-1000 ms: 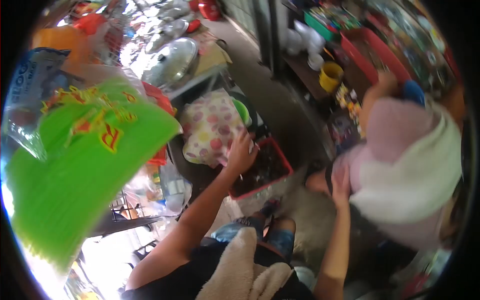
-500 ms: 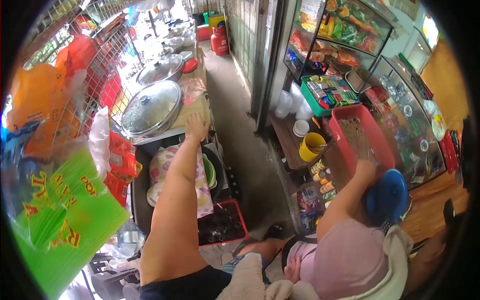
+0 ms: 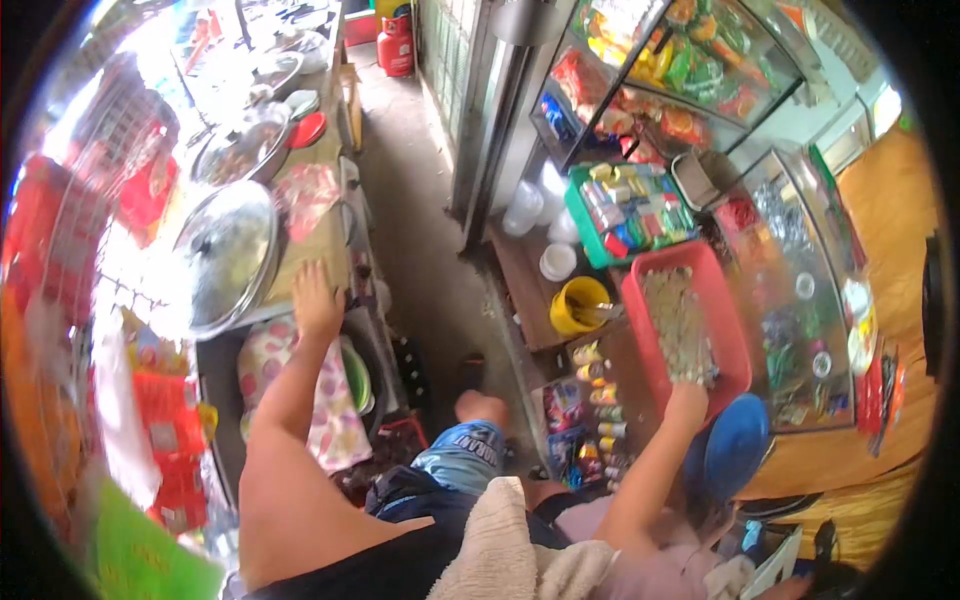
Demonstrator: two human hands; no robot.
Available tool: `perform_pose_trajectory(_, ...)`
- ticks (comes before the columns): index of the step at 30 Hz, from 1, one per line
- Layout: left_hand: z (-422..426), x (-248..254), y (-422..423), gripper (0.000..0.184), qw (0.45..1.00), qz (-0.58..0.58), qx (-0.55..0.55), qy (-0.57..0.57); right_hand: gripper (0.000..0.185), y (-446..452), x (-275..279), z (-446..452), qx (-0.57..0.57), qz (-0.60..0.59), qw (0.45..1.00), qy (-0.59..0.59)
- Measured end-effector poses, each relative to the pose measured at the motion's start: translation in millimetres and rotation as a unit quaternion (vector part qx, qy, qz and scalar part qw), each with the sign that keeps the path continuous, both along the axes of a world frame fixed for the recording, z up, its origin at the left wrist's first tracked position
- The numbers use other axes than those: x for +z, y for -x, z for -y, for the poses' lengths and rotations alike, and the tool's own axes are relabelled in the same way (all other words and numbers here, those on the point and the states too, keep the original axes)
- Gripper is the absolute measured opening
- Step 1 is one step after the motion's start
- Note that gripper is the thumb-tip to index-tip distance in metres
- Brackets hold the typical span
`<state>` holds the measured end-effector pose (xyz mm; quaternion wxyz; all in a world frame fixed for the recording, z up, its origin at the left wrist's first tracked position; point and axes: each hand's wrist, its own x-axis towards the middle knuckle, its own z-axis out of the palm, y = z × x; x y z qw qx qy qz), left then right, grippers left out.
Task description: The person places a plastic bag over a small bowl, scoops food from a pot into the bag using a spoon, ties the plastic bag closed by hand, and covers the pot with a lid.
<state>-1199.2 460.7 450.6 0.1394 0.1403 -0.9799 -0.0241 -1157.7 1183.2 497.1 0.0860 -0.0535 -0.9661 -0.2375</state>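
Observation:
My left hand (image 3: 318,298) rests palm down with its fingers stretched out on the wooden board (image 3: 318,245) at the counter's edge, holding nothing. Just left of it stands a wide metal pan with a glass lid (image 3: 232,250). Beyond my fingertips lies a crumpled clear and red plastic bag (image 3: 305,195). A polka-dot cloth (image 3: 265,365) hangs under my forearm, beside a green bowl (image 3: 357,375). My right hand does not show. The arm in the red basin (image 3: 738,340) appears to come from the pink-shirted person (image 3: 655,545) at my right.
Several more pans line the counter behind. On the right are a yellow container (image 3: 578,306), a green tray of small packets (image 3: 640,212), a blue bowl (image 3: 736,448) and a glass display case (image 3: 790,300). A red gas cylinder (image 3: 395,48) stands down the narrow aisle.
My view has shifted, so counter and shelves appear further left. My left hand stays flat on the board. A leg in light-blue shorts shows more fully; the other person's hand remains in the basin.

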Motion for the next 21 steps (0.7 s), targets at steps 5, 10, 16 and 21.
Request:
perform_pose_trajectory(5, 8.4, -19.0, -3.5, 0.067, 0.998, -0.05, -0.044, 0.003, 0.023, -17.3, 15.7, -8.0, 0.024, 0.051, 0.997, 0.054)
perform_pose_trajectory(10, 12.0, -12.0, -10.8, 0.067, 0.998, -0.002, -0.044, -0.056, 0.024, -4.4, 1.0, -9.5, 0.141, 0.032, 0.982, 0.122)
perform_pose_trajectory(16, 12.7, -6.0, -8.8, 0.072, 0.993, 0.035, -0.013, -0.114, 0.024, 168.6, -87.7, 172.5, -0.069, 0.273, 0.82, 0.498)
perform_pose_trajectory(21, 7.3, -0.2, -8.8, 0.071, 0.989, 0.062, 0.019, -0.131, 0.027, 317.8, -143.5, 290.5, -0.052, 0.391, 0.713, 0.58)
